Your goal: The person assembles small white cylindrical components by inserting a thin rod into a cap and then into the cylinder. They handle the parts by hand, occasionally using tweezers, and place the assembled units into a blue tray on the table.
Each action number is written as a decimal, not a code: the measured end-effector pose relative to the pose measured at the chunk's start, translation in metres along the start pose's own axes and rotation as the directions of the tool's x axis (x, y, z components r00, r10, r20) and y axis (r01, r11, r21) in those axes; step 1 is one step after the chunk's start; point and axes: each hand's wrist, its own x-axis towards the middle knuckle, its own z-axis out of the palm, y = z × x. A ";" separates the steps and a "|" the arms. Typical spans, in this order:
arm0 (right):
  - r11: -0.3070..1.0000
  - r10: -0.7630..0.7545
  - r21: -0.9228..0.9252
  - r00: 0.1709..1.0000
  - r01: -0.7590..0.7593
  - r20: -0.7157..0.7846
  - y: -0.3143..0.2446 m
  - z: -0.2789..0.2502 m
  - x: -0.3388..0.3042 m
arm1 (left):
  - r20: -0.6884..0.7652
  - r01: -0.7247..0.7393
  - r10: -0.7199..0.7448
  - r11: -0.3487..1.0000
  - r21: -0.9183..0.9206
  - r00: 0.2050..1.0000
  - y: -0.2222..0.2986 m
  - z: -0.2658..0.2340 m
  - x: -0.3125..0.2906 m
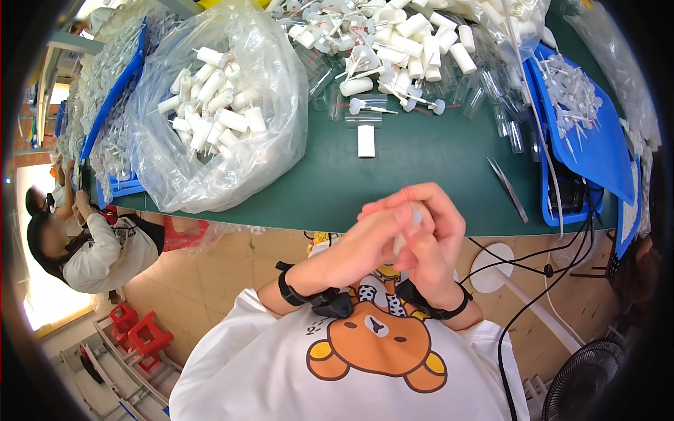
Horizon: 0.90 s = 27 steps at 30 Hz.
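Over the near edge of the green table [435, 158], my left hand [368, 235] and my right hand [437, 228] are closed together around a small white cylindrical piece [418, 215]. Fingers cover most of it, and a thin red wire seems to rise from its top. Beyond my hands a white cylinder [366, 142] stands alone on the table. Behind that lie a clear tube [364, 121] and a white stemmed part with a round disc [371, 107]. Metal tweezers [508, 191] rest to the right of my hands.
A clear plastic bag [284, 151] of white cylinders is at left. Loose cylinders [405, 43], stemmed parts and clear tubes pile at the back. Blue trays [597, 158] and black cables [533, 261] are at right. Another person [105, 252] sits far left.
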 end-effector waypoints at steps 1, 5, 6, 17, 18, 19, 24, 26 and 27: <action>1.000 0.002 0.019 1.000 -0.001 -0.014 0.001 0.002 0.001 | -0.027 -0.019 0.018 0.999 -0.039 0.999 0.001 -0.001 0.002; 0.990 0.101 0.084 0.988 -0.111 0.117 -0.002 -0.001 0.004 | -0.158 -0.042 0.024 0.993 -0.111 0.987 0.003 0.005 0.002; 0.968 0.107 0.213 0.987 -0.130 0.120 -0.003 0.000 0.003 | -0.082 -0.075 0.063 0.985 -0.152 0.995 0.003 0.001 0.003; 0.945 0.160 0.281 0.986 -0.165 0.042 0.000 -0.003 -0.001 | 0.073 -0.063 0.102 0.910 -0.411 0.992 0.002 -0.006 0.009; 0.949 0.172 0.265 0.985 -0.174 0.030 0.004 -0.006 -0.002 | 0.049 -0.052 0.080 0.906 -0.420 0.996 0.003 -0.005 0.009; 0.951 0.184 0.250 0.983 -0.183 0.018 0.006 -0.008 -0.003 | 0.025 -0.041 0.057 0.902 -0.429 0.998 0.003 -0.003 0.009; 0.931 0.254 0.282 0.966 -0.232 -0.044 0.006 -0.003 -0.001 | -0.003 -0.023 0.024 0.886 -0.463 1.000 -0.002 -0.004 0.010; 0.909 0.267 0.328 0.964 -0.256 0.011 0.006 -0.006 -0.001 | 0.015 -0.042 0.053 0.906 -0.421 0.998 -0.003 -0.008 0.010; 0.888 0.269 0.368 0.961 -0.274 0.066 0.007 -0.011 -0.001 | 0.040 -0.027 0.046 0.918 -0.395 0.998 -0.001 -0.007 0.010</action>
